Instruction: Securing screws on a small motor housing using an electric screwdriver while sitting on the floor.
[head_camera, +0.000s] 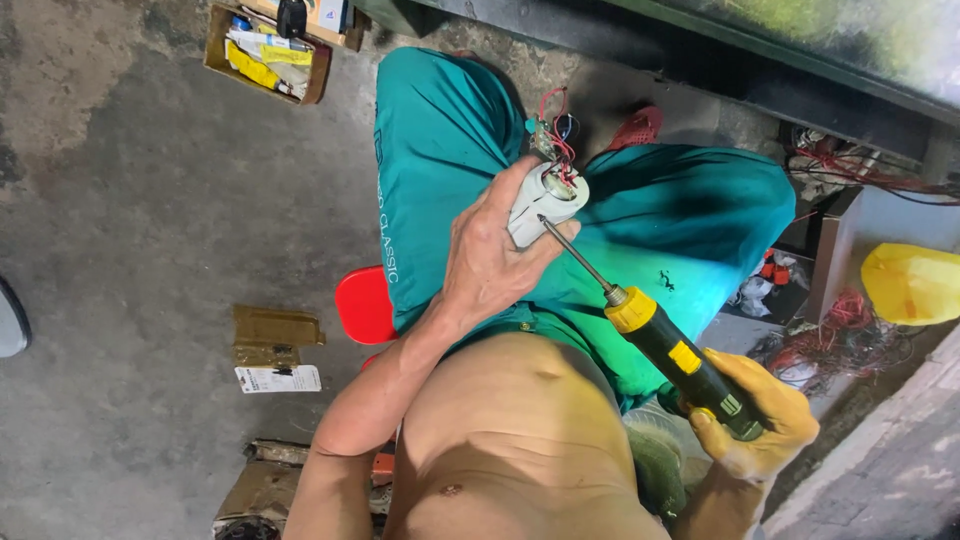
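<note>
My left hand (490, 260) grips a small white plastic housing (543, 197) above my lap. A little circuit board with red and blue wires (553, 130) sticks out of its far end. My right hand (760, 425) holds a black and yellow screwdriver (670, 345) by the handle. Its metal shaft slants up to the left, and the tip touches the rim of the housing. Teal shorts (450, 140) cover my knees under both hands.
A red stool seat (362, 303) shows beneath my left thigh. A cardboard box of small items (265, 55) stands at the top left on the concrete floor, cardboard scraps (272, 335) lie at left. Tangled red wires (840, 330) and a yellow container (912, 283) sit at right.
</note>
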